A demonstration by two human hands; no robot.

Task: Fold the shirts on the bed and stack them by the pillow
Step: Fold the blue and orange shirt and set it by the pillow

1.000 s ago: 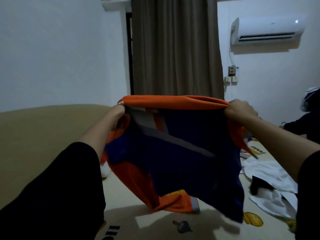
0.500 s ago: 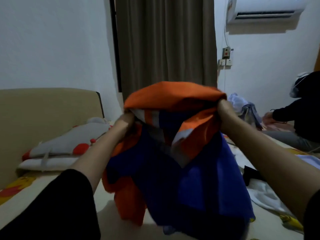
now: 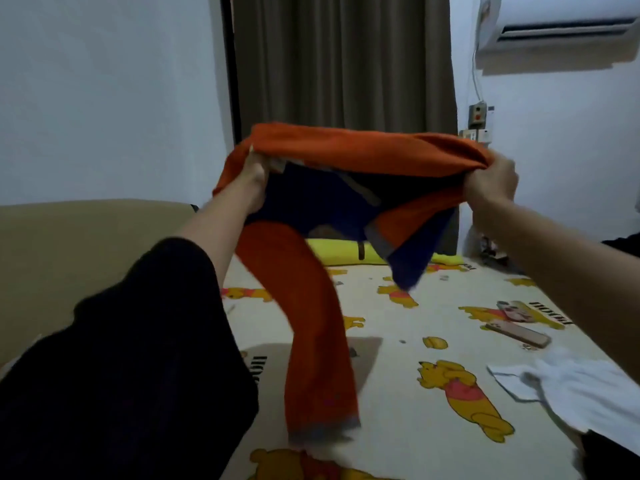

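Orange-and-blue shirt held aloft over bed, long axis stretched crosswise between hands. Left hand and right hand each clench an end; sleeve dangles nearer left. Pillow probably out of view.

I had two hands raised: my left hand and my right hand, each gripping one end of one orange and blue shirt. One white shirt lay crumpled at the right edge of the bed. Two phones rested near that same edge, one with a patterned case and one pinkish phone just beside it. One long yellow pillow lay along the far edge of the bed. One brown curtain hung behind, and one air conditioner sat on the wall.
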